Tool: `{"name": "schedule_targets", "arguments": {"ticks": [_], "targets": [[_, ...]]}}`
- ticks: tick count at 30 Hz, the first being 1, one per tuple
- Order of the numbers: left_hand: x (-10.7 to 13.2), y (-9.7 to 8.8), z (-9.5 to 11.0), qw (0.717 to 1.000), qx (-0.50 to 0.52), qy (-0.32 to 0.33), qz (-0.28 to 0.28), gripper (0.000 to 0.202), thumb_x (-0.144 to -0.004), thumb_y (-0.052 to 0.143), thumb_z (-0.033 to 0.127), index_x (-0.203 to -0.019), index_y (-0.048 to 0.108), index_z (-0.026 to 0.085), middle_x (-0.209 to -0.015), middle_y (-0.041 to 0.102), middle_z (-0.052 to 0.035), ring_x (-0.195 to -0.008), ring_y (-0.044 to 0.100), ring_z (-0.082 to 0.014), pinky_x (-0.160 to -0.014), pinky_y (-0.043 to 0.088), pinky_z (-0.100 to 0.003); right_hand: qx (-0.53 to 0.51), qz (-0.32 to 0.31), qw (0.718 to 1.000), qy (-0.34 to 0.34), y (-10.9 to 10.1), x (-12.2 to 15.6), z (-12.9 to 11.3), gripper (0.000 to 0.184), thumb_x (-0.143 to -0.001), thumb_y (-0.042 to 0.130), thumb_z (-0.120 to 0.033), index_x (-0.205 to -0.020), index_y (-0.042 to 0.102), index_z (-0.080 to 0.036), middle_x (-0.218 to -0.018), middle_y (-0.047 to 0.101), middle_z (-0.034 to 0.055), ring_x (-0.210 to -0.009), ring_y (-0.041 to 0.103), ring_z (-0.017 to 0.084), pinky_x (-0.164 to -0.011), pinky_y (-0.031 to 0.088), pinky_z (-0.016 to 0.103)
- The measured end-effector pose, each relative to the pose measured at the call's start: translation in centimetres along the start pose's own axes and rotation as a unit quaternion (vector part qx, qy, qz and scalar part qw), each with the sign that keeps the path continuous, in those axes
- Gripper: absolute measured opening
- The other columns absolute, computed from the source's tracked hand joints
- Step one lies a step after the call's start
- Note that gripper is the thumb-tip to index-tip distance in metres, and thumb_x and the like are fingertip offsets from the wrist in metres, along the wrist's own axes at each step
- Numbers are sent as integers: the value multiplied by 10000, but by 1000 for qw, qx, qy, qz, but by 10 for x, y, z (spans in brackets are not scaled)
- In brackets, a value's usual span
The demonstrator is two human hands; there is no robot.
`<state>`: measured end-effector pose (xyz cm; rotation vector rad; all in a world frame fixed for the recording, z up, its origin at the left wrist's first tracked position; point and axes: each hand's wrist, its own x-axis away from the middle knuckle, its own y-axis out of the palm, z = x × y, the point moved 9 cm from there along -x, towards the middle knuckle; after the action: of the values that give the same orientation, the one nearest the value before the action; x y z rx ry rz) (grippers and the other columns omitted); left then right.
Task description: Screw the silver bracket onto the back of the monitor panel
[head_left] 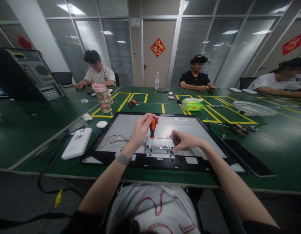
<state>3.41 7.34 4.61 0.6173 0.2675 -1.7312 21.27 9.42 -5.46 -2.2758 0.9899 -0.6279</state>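
Our left grip [143, 128] holds the screwdriver [152, 129] upright at the metal bracket [162, 142], towards six o'clock on the panel [194, 125]; our right grip [186, 141] spans the bracket's three-o'clock end, whether clamped we can't tell. Tilting could make the tip slip.

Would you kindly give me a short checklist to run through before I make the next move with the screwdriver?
1. Screwdriver in hand: ok, the left hand grips its handle.
2. Shaft pointing down at the metal box: ok, close to upright in the picture.
3. Tip seated in a screw: cannot tell, too small to make out.
4. Right hand at the box: ok, thumb and fingers are at its right end; how firmly they press, cannot tell.
5. Panel lying flat on the table: ok.
6. Wires away from the tip: ok, the visible ones lie left of the box.
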Motion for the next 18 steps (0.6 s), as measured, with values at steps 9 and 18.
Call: {"name": "schedule_targets", "arguments": {"ticks": [9,18], "targets": [[0,1,6,999,-33,16,-3,232,-843,665,420,-815,696,191,-787,618,-14,-712,540,-127,-670,424,-244,5,5,1000,-1,0,-1,1,678,-564,850,-547,-1001,474,-189,-747,526,-38,-683,492,147,-603,377,272],[1,5,5,1000,-3,11,-26,207,-867,618,361,-878,728,186,-775,651,-24,-709,560,-140,-701,443,-270,-1,2,1000,-7,0,0,-2,677,-567,849,-551,-997,471,-189,-743,532,-39,-689,503,150,-601,377,268]]}}
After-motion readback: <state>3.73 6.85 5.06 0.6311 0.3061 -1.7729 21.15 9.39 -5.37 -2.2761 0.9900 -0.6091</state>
